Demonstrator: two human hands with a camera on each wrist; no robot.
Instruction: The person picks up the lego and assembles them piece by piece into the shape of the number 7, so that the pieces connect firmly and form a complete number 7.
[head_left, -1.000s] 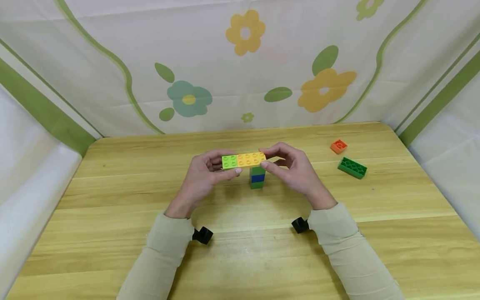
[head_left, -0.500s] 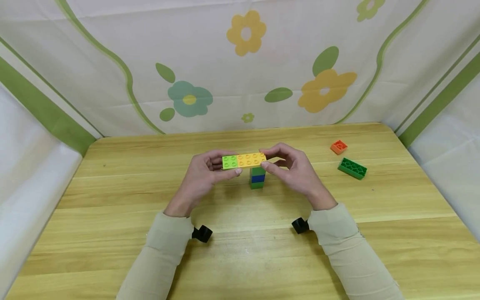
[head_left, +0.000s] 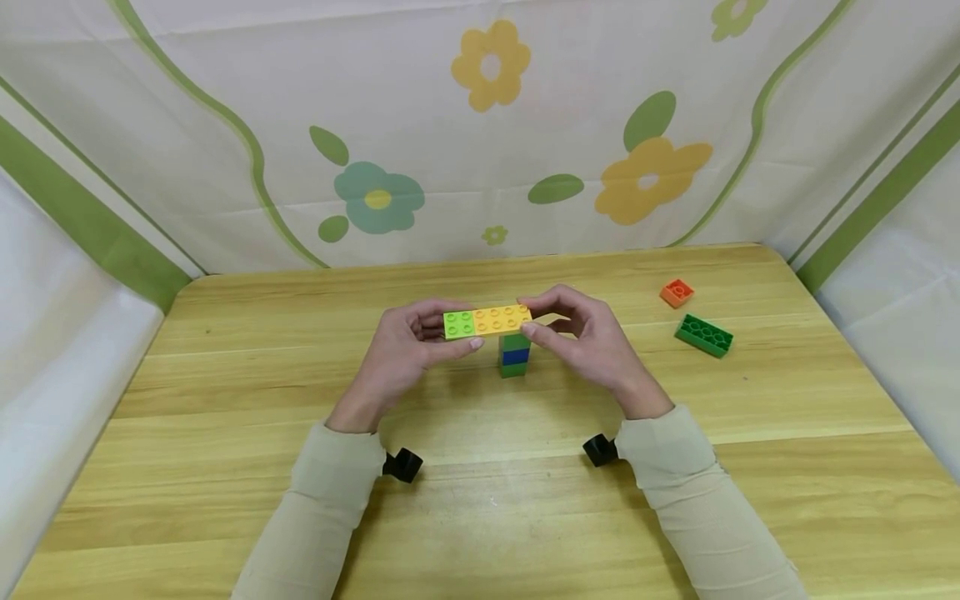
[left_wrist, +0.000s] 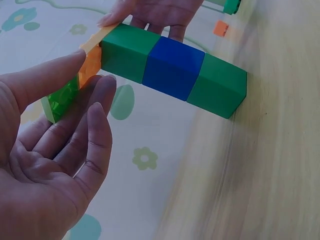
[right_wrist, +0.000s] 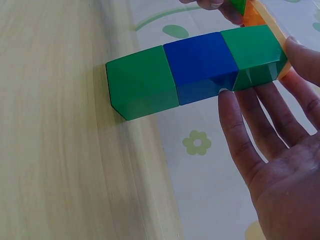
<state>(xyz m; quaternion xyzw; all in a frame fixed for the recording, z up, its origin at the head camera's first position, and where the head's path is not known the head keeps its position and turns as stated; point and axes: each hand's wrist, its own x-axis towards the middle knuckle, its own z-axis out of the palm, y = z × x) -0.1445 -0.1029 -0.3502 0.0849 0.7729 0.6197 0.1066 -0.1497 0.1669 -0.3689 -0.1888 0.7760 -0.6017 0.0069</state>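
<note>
A tower of blocks stands on the table: a green block at the bottom [right_wrist: 142,82], a blue block [right_wrist: 200,57] and a green block [right_wrist: 255,52]. Across its top lies a yellow brick [head_left: 502,318], jutting out to the left. A lime green brick [head_left: 459,324] sits flush against its left end; how they join is hidden. My left hand [head_left: 401,346] holds the lime green brick, its thumb tip near the seam with the yellow one. At the right end, my right hand [head_left: 588,337] pinches the yellow brick between thumb and fingers, above the tower.
To the right on the wooden table [head_left: 495,517] lie a small orange brick [head_left: 677,292] and a longer green brick [head_left: 704,336], both with hollow undersides up. A flowered cloth [head_left: 450,125] hangs behind the table's back edge.
</note>
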